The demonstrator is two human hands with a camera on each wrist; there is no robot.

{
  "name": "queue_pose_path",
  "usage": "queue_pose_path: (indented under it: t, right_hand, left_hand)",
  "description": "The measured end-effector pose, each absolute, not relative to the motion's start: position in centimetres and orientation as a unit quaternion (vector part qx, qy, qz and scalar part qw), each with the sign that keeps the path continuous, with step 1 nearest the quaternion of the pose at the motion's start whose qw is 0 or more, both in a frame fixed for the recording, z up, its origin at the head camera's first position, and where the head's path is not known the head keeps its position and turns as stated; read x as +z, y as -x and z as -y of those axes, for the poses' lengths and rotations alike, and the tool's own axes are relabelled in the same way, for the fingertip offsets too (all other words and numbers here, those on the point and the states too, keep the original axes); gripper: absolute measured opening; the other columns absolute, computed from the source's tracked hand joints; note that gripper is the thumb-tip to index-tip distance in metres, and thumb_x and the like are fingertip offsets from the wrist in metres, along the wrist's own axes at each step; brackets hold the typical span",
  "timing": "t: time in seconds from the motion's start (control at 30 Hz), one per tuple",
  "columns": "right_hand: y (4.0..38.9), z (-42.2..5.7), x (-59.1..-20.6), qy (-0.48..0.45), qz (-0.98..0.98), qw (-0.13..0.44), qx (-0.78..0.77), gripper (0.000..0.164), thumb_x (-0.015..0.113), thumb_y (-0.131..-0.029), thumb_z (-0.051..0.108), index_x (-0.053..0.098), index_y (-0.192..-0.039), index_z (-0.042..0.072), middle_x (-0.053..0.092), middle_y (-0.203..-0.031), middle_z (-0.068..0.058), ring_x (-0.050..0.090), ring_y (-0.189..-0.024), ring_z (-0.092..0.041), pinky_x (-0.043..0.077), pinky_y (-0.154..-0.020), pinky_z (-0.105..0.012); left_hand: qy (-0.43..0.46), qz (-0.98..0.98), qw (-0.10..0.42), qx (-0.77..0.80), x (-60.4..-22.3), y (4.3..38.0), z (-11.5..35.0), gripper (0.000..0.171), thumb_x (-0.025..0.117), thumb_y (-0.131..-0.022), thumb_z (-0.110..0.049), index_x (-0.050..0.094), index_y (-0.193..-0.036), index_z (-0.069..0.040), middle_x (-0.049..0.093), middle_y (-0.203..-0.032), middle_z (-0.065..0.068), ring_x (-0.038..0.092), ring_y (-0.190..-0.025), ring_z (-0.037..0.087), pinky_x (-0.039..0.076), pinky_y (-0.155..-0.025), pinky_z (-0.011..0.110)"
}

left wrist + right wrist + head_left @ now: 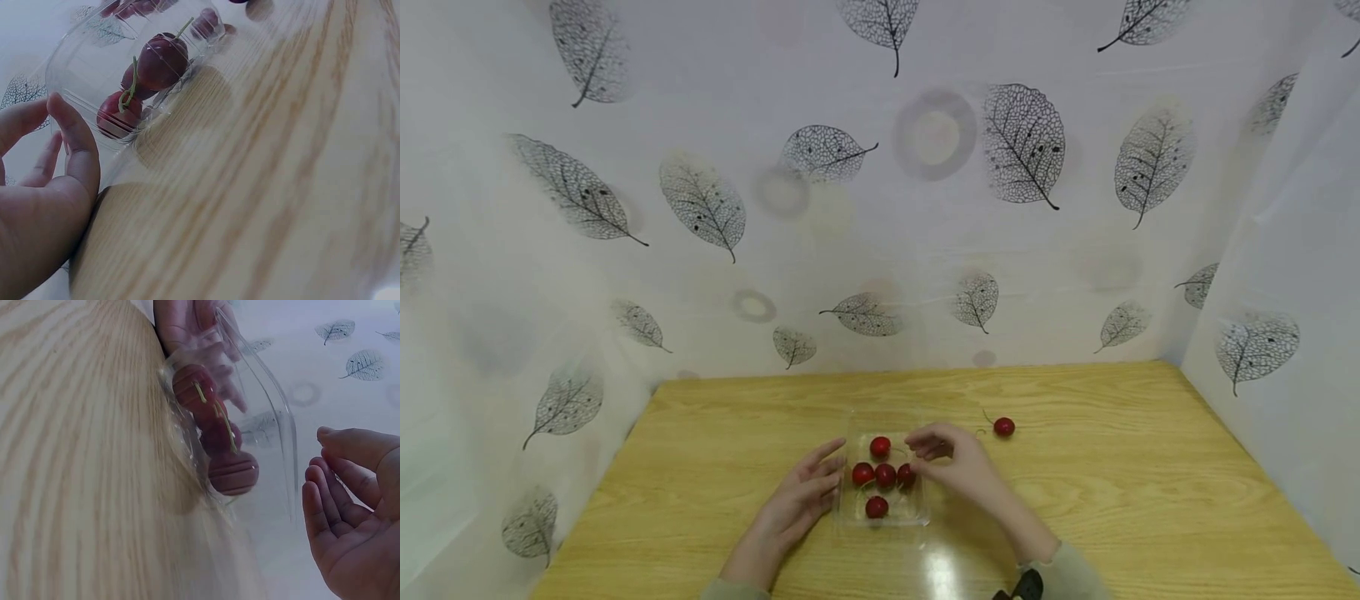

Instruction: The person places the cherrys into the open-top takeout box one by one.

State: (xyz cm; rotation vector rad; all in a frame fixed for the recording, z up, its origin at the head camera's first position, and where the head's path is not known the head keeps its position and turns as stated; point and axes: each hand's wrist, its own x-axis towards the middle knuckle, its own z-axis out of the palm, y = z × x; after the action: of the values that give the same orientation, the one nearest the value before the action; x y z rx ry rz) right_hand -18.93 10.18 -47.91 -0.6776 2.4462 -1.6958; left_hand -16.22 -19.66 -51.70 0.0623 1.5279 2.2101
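Note:
A clear plastic box (891, 523) stands on the table with several dark red cherries (886, 476) inside. Through its wall, the left wrist view shows cherries (162, 60) with green stems. My left hand (805, 492) is at the box's left side, thumb and fingers loosely spread, fingertips right at the wall. On the other side, my right hand (958, 462) hovers by the right rim with softly bent fingers. In the right wrist view this right hand (356, 506) holds nothing, and its fingertips stand apart from the box.
One loose cherry (1003, 427) with a stem lies on the wooden table (1112, 467), to the right of the box and farther back. Behind the table hangs a pale leaf-patterned sheet (910, 250), which also encloses both sides.

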Motion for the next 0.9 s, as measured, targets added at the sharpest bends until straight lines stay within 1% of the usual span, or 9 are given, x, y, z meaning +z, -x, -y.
queue_pose_path:
  t: [0.1, 0.23, 0.33, 0.57, 0.73, 0.9]
  right_hand:
    - [19.1, -10.8, -47.5, 0.217, -0.803, 0.042, -0.554, 0.031, 0.080, -0.091, 0.006, 0.072, -0.121, 0.000, 0.074, -0.117, -0.022, 0.070, -0.099, -0.014, 0.060, -0.092, -0.026]
    - [19.4, -11.7, -47.4, 0.224, -0.798, 0.026, -0.559, 0.030, 0.080, -0.092, 0.003, 0.071, -0.120, -0.003, 0.074, -0.114, -0.025, 0.071, -0.096, -0.012, 0.061, -0.088, -0.026]
    - [19.5, -12.3, -47.4, 0.219, -0.801, 0.013, -0.557, 0.028, 0.079, -0.093, 0.001, 0.072, -0.120, -0.003, 0.074, -0.112, -0.026, 0.070, -0.093, -0.007, 0.061, -0.085, -0.025]
    - [19.7, -13.6, -46.9, 0.173, -0.816, 0.012, -0.551, 0.027, 0.078, -0.094, 0.003, 0.073, -0.120, -0.002, 0.074, -0.109, -0.024, 0.067, -0.090, -0.004, 0.060, -0.082, -0.023]
    - [19.9, -14.3, -46.8, 0.157, -0.823, 0.002, -0.545, 0.027, 0.079, -0.093, 0.002, 0.073, -0.119, -0.002, 0.074, -0.109, -0.025, 0.067, -0.089, -0.002, 0.060, -0.082, -0.022]
    - [20.1, -15.3, -46.9, 0.146, -0.825, -0.002, -0.546, 0.028, 0.079, -0.093, 0.003, 0.073, -0.121, -0.002, 0.073, -0.112, -0.025, 0.066, -0.090, 0.000, 0.060, -0.085, -0.021]
  left_hand:
    - [-0.018, -0.554, 0.226, 0.801, -51.6, 16.2, 19.7, 0.060, 0.055, -0.107, -0.001, 0.040, -0.163, -0.018, 0.050, -0.140, 0.001, 0.058, -0.106, 0.003, 0.051, -0.086, 0.015]
    - [-0.016, -0.555, 0.226, 0.800, -51.7, 16.3, 19.7, 0.060, 0.054, -0.107, -0.001, 0.039, -0.163, -0.017, 0.050, -0.139, 0.000, 0.058, -0.107, 0.003, 0.051, -0.086, 0.016]
    - [-0.013, -0.557, 0.226, 0.799, -51.8, 16.3, 19.6, 0.059, 0.054, -0.107, -0.001, 0.040, -0.162, -0.018, 0.050, -0.138, 0.000, 0.058, -0.108, 0.003, 0.051, -0.086, 0.016]
    - [-0.010, -0.560, 0.223, 0.798, -51.9, 16.4, 19.6, 0.059, 0.054, -0.107, -0.001, 0.041, -0.161, -0.019, 0.050, -0.138, 0.000, 0.058, -0.107, 0.003, 0.051, -0.087, 0.016]
    - [-0.012, -0.557, 0.227, 0.799, -52.0, 16.5, 19.6, 0.057, 0.054, -0.107, 0.000, 0.045, -0.158, -0.022, 0.049, -0.139, 0.000, 0.058, -0.107, 0.003, 0.051, -0.088, 0.016]
    - [-0.016, -0.552, 0.228, 0.802, -52.0, 16.5, 19.6, 0.054, 0.055, -0.107, 0.000, 0.048, -0.155, -0.024, 0.052, -0.133, -0.002, 0.058, -0.106, 0.003, 0.052, -0.088, 0.017]
